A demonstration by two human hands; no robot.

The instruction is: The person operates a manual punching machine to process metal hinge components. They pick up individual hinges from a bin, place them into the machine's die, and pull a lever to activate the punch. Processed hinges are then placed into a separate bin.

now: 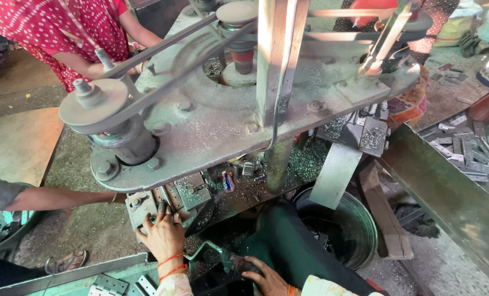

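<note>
- Left hand (pixel 164 233): lies palm down on the lower bed of the drilling machine (pixel 222 115), fingers spread and pressing on a small metal fixture block (pixel 140 207); whatever sits under the fingertips is covered by them; red thread at the wrist.
- Right hand (pixel 262 277): fingers wrapped shut around the dark grip of a bent lever handle (pixel 214 253); hand partly cut off by the bottom edge of the picture.
- Belt pulley (pixel 94 104) and machine top plate overhang the bed; most of the work area beneath is hidden; metal swarf scattered there, details too small to make out.
- Dark round tub (pixel 359 233) right of the person's green-clad knee; contents in shadow, cannot tell.
- Hinge plates (pixel 466 151) lie in a tray at right; more at lower left, partly cropped.
- Another person's forearm (pixel 58 197) reaches in from the left; its hand is hidden behind the bed.
- A person in red dotted cloth (pixel 64 27) stands at top left, cut off.
</note>
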